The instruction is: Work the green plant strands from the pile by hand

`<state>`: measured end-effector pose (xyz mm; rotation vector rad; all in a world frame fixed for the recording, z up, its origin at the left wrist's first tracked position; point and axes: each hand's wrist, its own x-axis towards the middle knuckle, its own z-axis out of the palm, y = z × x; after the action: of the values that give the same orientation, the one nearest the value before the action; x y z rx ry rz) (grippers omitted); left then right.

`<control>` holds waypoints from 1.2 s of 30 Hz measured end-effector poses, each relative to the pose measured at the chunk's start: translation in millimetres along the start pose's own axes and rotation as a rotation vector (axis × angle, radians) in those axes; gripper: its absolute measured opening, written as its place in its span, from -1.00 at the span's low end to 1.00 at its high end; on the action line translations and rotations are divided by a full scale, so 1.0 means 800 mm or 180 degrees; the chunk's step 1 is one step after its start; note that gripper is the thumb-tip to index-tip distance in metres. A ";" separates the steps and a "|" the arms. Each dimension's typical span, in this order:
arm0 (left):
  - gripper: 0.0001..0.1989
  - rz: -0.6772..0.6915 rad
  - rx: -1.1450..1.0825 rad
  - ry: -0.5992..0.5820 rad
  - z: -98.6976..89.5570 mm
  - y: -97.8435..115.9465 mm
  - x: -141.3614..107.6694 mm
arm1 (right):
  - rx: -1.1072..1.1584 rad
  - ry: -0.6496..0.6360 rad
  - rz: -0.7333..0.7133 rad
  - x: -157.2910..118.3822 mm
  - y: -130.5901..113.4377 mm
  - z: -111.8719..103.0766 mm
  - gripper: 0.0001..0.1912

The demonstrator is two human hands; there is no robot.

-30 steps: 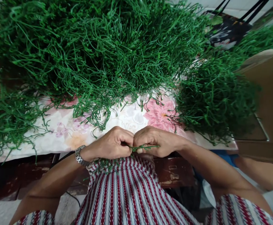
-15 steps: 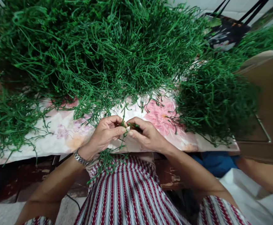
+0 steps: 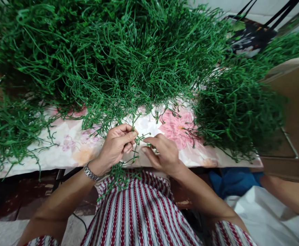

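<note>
A big heap of thin green plastic stems [image 3: 113, 58] covers most of the floral tablecloth [image 3: 69, 147]. My left hand [image 3: 117, 145], with a metal watch on its wrist, pinches a few green stems [image 3: 136, 138] at the heap's near edge. My right hand [image 3: 162, 153] is just to its right, fingers curled, its fingertips touching the same stems. A small bunch of stems [image 3: 118, 174] hangs below my left hand onto my red-and-white striped clothing.
A second heap of green stems [image 3: 236, 106] lies at the right, more [image 3: 8, 130] at the left edge. A brown cardboard box [image 3: 295, 102] stands at right, a black patterned bag [image 3: 249, 34] behind. Another person's arm [image 3: 287, 194] and white cloth [image 3: 262, 215] show at lower right.
Both hands rose from my lap to the near edge of the heap. They were closed together on one stem; now they have drawn apart, and the left pinches stems of the heap.
</note>
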<state>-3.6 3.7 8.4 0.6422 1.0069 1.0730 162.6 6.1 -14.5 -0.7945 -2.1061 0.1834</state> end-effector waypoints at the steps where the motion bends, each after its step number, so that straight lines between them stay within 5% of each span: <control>1: -0.84 -0.0008 -0.0021 0.0002 0.001 0.000 0.000 | -0.0075 -0.0034 -0.0040 -0.001 -0.002 0.005 -0.80; 12: -0.83 0.0054 -0.0200 0.0022 0.010 -0.007 -0.001 | 0.0043 0.0353 0.0314 -0.003 -0.009 0.022 -0.88; 19: -0.77 0.0333 -0.0252 0.0108 0.019 -0.013 0.007 | 0.0784 0.0511 0.1326 0.005 -0.021 0.022 -0.95; 26: -0.79 0.0657 0.0054 0.0294 0.027 -0.019 0.021 | 0.2000 0.0232 0.2438 0.010 -0.009 0.020 -0.91; 36: -0.81 0.0820 -0.0028 0.0377 0.042 -0.019 0.024 | 0.2076 0.0268 0.2215 0.011 -0.005 0.016 -0.83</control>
<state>35.9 16.8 3.5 0.7215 1.0393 1.3535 147.4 10.3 -14.7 -1.0532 -1.4619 1.1178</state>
